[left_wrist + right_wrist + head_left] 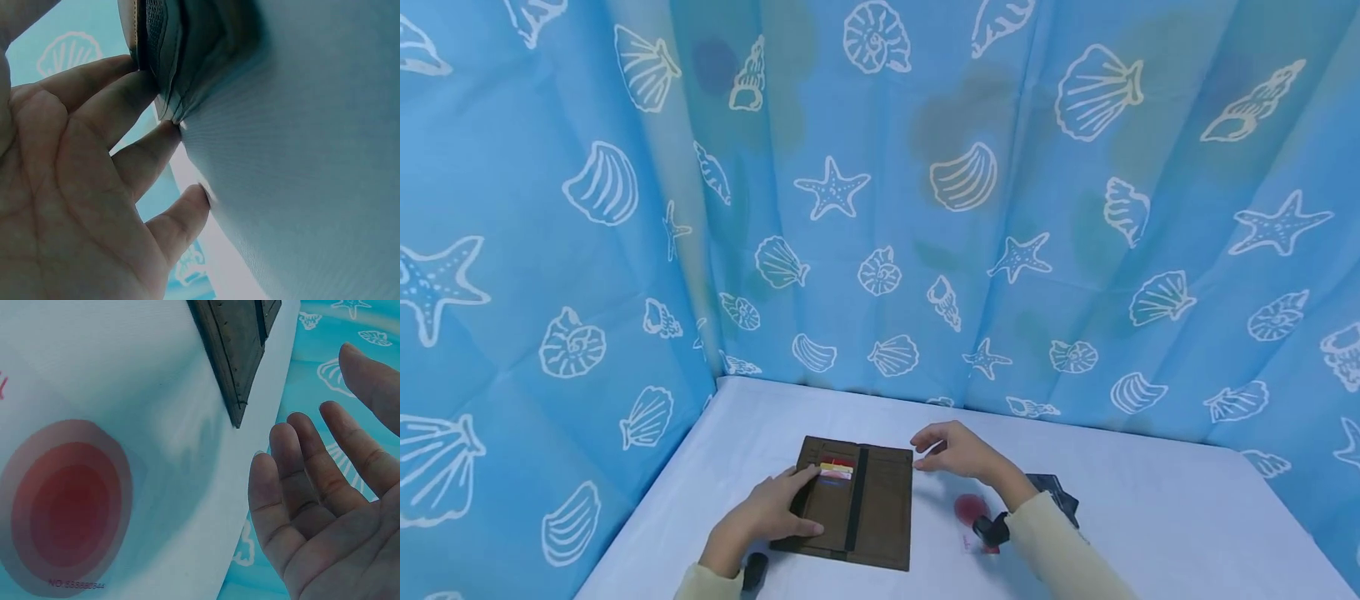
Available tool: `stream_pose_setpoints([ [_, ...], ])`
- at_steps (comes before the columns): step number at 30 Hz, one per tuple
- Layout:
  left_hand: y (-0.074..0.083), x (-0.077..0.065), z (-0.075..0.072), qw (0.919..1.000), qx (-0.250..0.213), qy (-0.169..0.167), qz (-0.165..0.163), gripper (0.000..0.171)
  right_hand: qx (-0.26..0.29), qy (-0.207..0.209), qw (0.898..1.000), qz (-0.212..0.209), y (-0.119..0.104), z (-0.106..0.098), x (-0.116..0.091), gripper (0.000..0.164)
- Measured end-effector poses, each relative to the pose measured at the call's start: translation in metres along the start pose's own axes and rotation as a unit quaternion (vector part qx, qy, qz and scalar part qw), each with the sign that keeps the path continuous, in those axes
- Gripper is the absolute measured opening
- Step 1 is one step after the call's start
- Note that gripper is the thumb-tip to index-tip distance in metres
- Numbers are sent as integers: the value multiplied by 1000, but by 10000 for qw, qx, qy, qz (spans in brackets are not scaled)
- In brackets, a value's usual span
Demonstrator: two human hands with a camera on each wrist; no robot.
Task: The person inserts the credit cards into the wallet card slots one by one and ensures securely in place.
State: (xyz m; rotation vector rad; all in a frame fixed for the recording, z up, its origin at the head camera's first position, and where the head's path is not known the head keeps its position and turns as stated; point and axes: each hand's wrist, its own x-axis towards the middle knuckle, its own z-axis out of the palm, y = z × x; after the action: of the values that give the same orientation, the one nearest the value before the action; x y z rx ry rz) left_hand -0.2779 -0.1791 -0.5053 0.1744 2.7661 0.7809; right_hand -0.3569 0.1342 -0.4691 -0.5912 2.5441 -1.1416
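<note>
A brown wallet (883, 508) lies spread out flat on the white table, a dark strap running down its middle. Several cards (837, 469) with red, yellow and white edges sit in the slots of its left half. My left hand (767, 508) rests on that half, thumb over the lower part and fingertips by the cards. From the left wrist, fingers touch the layered edge of the wallet (169, 56), and the little finger meets the tabletop. My right hand (958, 452) hovers just beyond the wallet's upper right corner, fingers loosely bent, holding nothing.
A clear sheet printed with a red round mark (75, 512) lies on the table (1150, 517), right of the wallet. Behind the right forearm are dark flat items (1054, 492), partly hidden. A blue shell-patterned curtain (895, 208) stands along the back and left.
</note>
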Motion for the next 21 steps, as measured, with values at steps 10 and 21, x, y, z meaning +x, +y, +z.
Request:
stream_pose_setpoints([
  [10, 9, -1, -7, 9998, 163, 63, -18, 88, -78, 135, 9996, 242, 6, -5, -4, 39],
  [21, 4, -4, -1, 10000, 16, 38, 32, 86, -36, 114, 9995, 281, 29, -10, -25, 40],
])
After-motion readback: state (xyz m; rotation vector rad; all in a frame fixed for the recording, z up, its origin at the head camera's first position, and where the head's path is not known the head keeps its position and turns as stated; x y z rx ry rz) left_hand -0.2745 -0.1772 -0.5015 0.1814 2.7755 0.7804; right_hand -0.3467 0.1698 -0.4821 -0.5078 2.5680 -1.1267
